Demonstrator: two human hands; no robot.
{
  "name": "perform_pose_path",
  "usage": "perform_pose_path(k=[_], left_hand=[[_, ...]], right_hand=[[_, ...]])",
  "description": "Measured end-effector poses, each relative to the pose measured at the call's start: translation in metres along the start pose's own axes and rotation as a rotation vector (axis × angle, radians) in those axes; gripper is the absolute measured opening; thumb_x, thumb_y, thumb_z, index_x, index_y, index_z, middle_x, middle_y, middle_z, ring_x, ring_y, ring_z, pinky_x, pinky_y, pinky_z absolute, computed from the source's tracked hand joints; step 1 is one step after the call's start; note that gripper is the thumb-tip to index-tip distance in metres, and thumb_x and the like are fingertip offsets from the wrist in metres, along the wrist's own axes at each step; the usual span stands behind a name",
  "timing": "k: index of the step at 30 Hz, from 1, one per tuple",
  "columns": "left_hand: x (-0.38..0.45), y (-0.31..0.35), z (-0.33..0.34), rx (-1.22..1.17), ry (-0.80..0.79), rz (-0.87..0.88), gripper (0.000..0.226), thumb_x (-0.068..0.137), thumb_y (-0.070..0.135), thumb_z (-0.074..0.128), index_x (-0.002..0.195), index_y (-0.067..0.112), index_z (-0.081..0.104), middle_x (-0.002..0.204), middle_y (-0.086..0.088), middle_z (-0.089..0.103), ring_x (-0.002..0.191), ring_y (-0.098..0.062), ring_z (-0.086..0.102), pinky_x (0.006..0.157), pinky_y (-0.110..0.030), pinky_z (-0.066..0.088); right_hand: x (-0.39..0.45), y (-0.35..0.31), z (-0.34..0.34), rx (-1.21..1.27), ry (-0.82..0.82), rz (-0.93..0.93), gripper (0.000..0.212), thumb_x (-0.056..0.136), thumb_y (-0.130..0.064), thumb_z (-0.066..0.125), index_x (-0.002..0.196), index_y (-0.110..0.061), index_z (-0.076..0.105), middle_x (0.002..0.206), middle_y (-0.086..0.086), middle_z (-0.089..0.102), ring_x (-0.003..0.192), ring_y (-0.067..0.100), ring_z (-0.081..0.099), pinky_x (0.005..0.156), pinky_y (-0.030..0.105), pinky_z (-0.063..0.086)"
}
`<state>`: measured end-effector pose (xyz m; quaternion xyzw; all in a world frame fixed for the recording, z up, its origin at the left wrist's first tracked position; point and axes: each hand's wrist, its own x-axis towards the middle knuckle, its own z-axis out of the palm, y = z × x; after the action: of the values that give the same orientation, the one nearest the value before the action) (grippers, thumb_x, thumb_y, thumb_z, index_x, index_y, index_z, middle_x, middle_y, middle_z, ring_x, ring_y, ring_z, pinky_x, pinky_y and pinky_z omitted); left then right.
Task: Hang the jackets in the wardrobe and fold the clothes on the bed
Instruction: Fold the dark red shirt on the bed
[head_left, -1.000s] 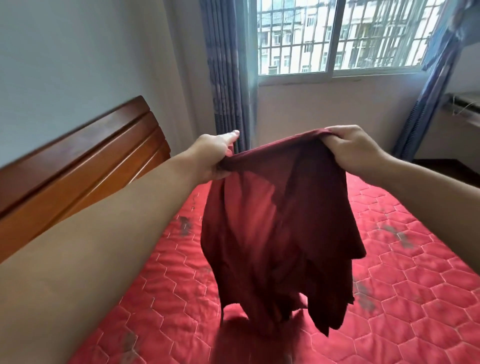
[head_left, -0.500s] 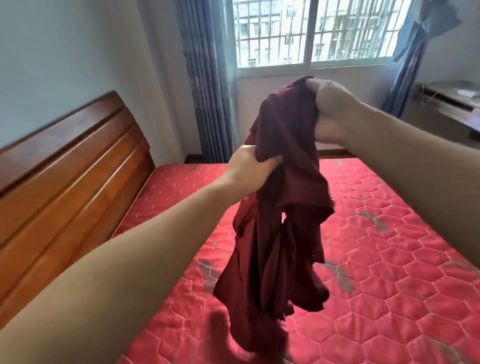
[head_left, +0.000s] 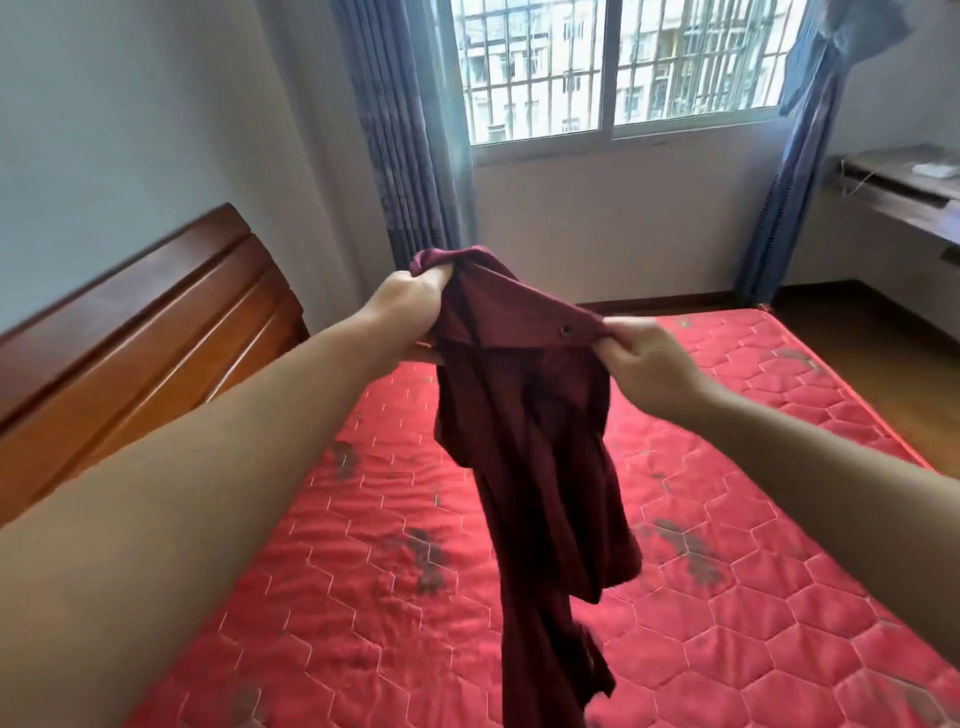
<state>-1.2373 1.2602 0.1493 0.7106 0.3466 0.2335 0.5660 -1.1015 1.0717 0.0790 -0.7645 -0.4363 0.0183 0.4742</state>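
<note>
The left hand (head_left: 410, 301) and right hand (head_left: 644, 364), regripping since a moment ago, are now pinching the shirt (head_left: 524, 426) by its collar, probably straightening it for folding on the bed (head_left: 727, 519).

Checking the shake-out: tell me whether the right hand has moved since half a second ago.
Yes. The right hand dropped from the window sill's height to the red quilted mattress's far edge, gripping the dark red shirt.

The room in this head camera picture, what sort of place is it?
Most likely a bedroom in a home. A bed with a red quilted mattress and a wooden headboard fills the room, blue curtains flank a barred window, and both hands hold up a dark red garment over the bed.
</note>
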Motion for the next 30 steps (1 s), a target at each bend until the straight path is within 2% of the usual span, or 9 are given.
perform_pose_path(k=[3,6,11,14,18,21,25,27,30], left_hand=[[0.002,-0.014,-0.029,0.423,-0.124,-0.036,0.039,0.098,0.048,0.045,0.082,0.016,0.058,0.066,0.0,0.071,0.055,-0.016,0.069,0.046,-0.031,0.055],[0.002,-0.017,-0.042,0.65,-0.245,-0.109,0.047,0.099,0.052,0.037,0.086,0.013,0.059,0.061,0.003,0.072,0.062,-0.024,0.073,0.059,-0.037,0.058],[0.008,-0.004,-0.051,0.933,-0.02,0.119,0.052,0.096,0.053,0.043,0.077,0.01,0.065,0.077,-0.005,0.069,0.074,-0.024,0.066,0.071,-0.033,0.052],[0.01,0.006,-0.044,0.64,-0.008,0.319,0.05,0.098,0.046,0.045,0.082,0.003,0.066,0.076,-0.007,0.065,0.071,-0.022,0.06,0.067,-0.032,0.045],[0.008,0.031,-0.039,0.055,0.063,0.282,0.042,0.098,0.041,0.051,0.07,0.016,0.071,0.065,-0.003,0.067,0.058,-0.017,0.062,0.059,-0.025,0.049],[0.01,0.036,-0.048,0.097,0.053,0.356,0.049,0.098,0.043,0.05,0.059,0.02,0.069,0.048,0.007,0.06,0.043,-0.008,0.057,0.048,-0.017,0.044],[0.012,0.052,-0.054,-0.055,0.088,0.287,0.041,0.092,0.046,0.06,0.062,0.02,0.072,0.059,0.005,0.07,0.053,-0.009,0.067,0.055,-0.023,0.052],[0.009,0.058,-0.054,-0.097,-0.027,0.265,0.039,0.079,0.059,0.068,0.072,0.022,0.073,0.068,0.003,0.073,0.058,-0.011,0.069,0.057,-0.026,0.051],[-0.003,0.055,-0.039,0.175,-0.256,0.367,0.059,0.056,0.074,0.071,0.102,0.036,0.069,0.093,0.012,0.072,0.077,-0.002,0.069,0.061,-0.02,0.053]], right_hand=[[0.026,-0.019,-0.025,0.012,0.094,-0.035,0.033,0.094,-0.004,0.043,0.064,-0.016,0.052,0.058,-0.01,0.045,0.05,-0.001,0.038,0.05,0.021,0.033],[0.046,-0.045,-0.038,0.018,0.057,-0.083,0.026,0.092,-0.009,0.042,0.072,-0.004,0.057,0.06,-0.006,0.045,0.049,0.001,0.037,0.048,0.022,0.031],[0.06,-0.08,-0.042,-0.051,-0.004,-0.161,0.03,0.09,-0.017,0.042,0.074,0.007,0.051,0.058,0.0,0.039,0.049,0.006,0.035,0.045,0.025,0.029],[0.064,-0.094,-0.044,-0.015,0.023,-0.186,0.035,0.09,-0.022,0.042,0.072,0.002,0.06,0.058,0.0,0.043,0.049,0.008,0.037,0.044,0.024,0.03],[0.075,-0.086,-0.064,-0.093,0.212,-0.059,0.041,0.091,-0.031,0.045,0.056,-0.013,0.057,0.041,-0.012,0.041,0.037,0.001,0.035,0.036,0.015,0.024],[0.076,-0.066,-0.085,-0.132,0.177,0.022,0.043,0.086,-0.034,0.052,0.051,-0.012,0.044,0.035,-0.011,0.036,0.035,0.003,0.032,0.035,0.017,0.024],[0.061,-0.052,-0.085,-0.268,0.051,-0.092,0.047,0.089,-0.035,0.059,0.051,-0.008,0.048,0.043,-0.009,0.034,0.041,0.005,0.029,0.041,0.023,0.024],[0.056,-0.058,-0.077,-0.129,0.073,-0.079,0.043,0.092,-0.029,0.058,0.057,-0.005,0.051,0.05,-0.005,0.037,0.044,0.004,0.029,0.044,0.027,0.024],[0.058,-0.092,-0.061,0.241,0.13,-0.001,0.035,0.093,-0.023,0.056,0.059,-0.013,0.055,0.049,-0.007,0.05,0.045,0.004,0.045,0.043,0.018,0.035]])
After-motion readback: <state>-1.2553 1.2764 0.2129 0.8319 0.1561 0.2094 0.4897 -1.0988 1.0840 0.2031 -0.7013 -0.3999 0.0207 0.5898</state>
